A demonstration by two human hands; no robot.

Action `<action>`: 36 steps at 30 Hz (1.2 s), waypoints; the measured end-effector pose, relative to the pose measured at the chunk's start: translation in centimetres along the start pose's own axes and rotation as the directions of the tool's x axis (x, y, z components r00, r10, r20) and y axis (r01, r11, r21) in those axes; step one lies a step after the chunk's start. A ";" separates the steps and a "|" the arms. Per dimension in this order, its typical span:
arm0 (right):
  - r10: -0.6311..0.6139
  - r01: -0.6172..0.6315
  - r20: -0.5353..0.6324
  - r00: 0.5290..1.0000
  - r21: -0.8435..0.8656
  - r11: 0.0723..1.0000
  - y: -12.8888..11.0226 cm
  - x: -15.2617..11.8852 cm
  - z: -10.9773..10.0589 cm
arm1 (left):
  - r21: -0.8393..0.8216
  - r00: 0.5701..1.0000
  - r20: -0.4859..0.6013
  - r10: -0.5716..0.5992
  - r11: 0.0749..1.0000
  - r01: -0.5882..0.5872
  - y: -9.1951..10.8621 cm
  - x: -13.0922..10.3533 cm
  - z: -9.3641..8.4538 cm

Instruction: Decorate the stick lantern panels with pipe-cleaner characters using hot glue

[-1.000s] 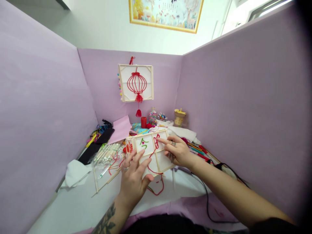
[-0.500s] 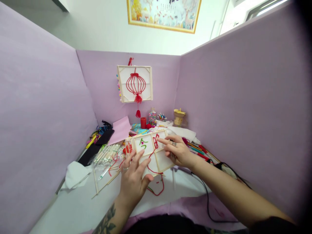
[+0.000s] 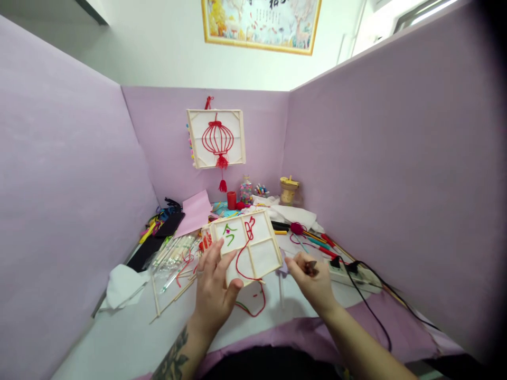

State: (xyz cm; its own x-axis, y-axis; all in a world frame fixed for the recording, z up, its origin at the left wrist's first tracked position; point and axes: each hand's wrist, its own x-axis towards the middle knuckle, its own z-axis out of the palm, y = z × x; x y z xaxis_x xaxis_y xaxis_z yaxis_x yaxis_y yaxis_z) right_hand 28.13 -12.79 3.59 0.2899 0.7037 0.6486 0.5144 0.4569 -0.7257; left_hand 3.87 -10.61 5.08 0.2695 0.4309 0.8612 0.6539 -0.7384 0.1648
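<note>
A wooden-framed white box panel (image 3: 264,257), split into four fields by thin strips, lies tilted in front of me. Green yarn (image 3: 229,235) forms a character in its upper left field, and red yarn (image 3: 249,230) shapes another at upper right. The red strand trails down across the panel and loops below its lower edge. My left hand (image 3: 216,279) rests with spread fingers on the panel's lower left part. Right of the panel, apart from it, my right hand (image 3: 312,279) is closed around a small dark brown thing whose kind I cannot make out.
Bagged wooden sticks (image 3: 174,253) and a white cloth (image 3: 123,285) lie to the left. A power strip (image 3: 352,277) with black cables is at right, near a dark red yarn ball (image 3: 296,228). Behind hangs a lantern picture (image 3: 217,140); purple walls (image 3: 376,158) enclose the table.
My right hand has lifted off the red yarn and moved right and down, its fingers now curled in. My left hand stays on the panel. The view has shifted slightly.
</note>
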 end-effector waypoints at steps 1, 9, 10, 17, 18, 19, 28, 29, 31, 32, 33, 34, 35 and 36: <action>0.085 -0.085 -0.023 0.996 0.021 0.996 0.2 0.2 0.5 | -0.010 1.000 -0.017 -0.023 1.000 0.022 0.0 0.0 0.0; 0.267 -0.289 0.128 0.955 0.197 0.937 1.6 2.7 2.7 | -0.115 0.971 -0.144 -0.189 0.978 0.173 0.5 0.7 -0.2; 0.244 -0.261 0.111 0.963 0.189 0.947 1.6 2.7 2.6 | -0.116 0.973 -0.144 -0.181 0.980 0.165 0.4 0.8 -0.2; 0.202 -0.285 0.467 0.861 0.114 0.952 -1.5 4.8 0.6 | -0.056 0.998 -0.056 -0.038 0.998 0.035 0.3 0.5 -0.2; 0.242 -0.345 0.555 0.796 0.087 0.935 -2.2 5.5 0.4 | -0.042 0.999 -0.036 -0.020 0.999 0.018 0.3 0.4 -0.2; 0.292 -0.412 0.612 0.735 0.060 0.909 -2.8 6.3 0.3 | -0.029 1.000 -0.017 -0.005 1.000 0.004 0.3 0.3 -0.1; 0.571 -0.673 0.744 0.347 -0.226 0.704 -6.5 11.1 -0.1 | -0.005 0.999 0.027 0.037 0.999 -0.037 0.0 -0.1 -0.1; 0.580 -0.669 0.743 0.332 -0.248 0.701 -6.6 11.3 -0.1 | -0.006 0.999 0.025 0.040 0.999 -0.040 0.1 -0.1 -0.1; 0.607 -0.665 0.731 0.312 -0.288 0.689 -6.8 11.6 -0.1 | -0.006 0.999 0.025 0.045 0.999 -0.045 0.1 -0.1 -0.1; 0.613 -0.664 0.727 0.309 -0.297 0.687 -6.7 11.7 -0.1 | -0.005 0.999 0.026 0.047 0.999 -0.047 0.1 -0.1 -0.1; 0.614 -0.663 0.726 0.309 -0.298 0.686 -6.7 11.8 -0.1 | -0.003 0.998 0.026 0.049 0.999 -0.049 0.2 -0.1 -0.1; 0.614 -0.664 0.727 0.308 -0.298 0.686 -6.6 11.8 -0.2 | -0.002 0.998 0.025 0.052 0.999 -0.052 0.2 -0.1 -0.1; 0.613 -0.665 0.728 0.306 -0.297 0.685 -6.5 11.9 -0.2 | -0.003 0.998 0.023 0.055 0.998 -0.055 0.3 -0.1 -0.1; 0.612 -0.667 0.730 0.305 -0.295 0.685 -6.5 11.9 -0.2 | -0.003 0.998 0.022 0.059 0.998 -0.059 0.3 -0.1 -0.1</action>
State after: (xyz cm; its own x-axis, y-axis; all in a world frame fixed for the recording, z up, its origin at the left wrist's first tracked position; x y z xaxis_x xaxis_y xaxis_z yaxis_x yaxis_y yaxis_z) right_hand 28.39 -7.55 16.07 -0.1859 0.8913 -0.4135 0.3969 -0.3169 -0.8614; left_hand 3.98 -10.95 5.12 0.3232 0.3975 0.8588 0.6344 -0.7644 0.1151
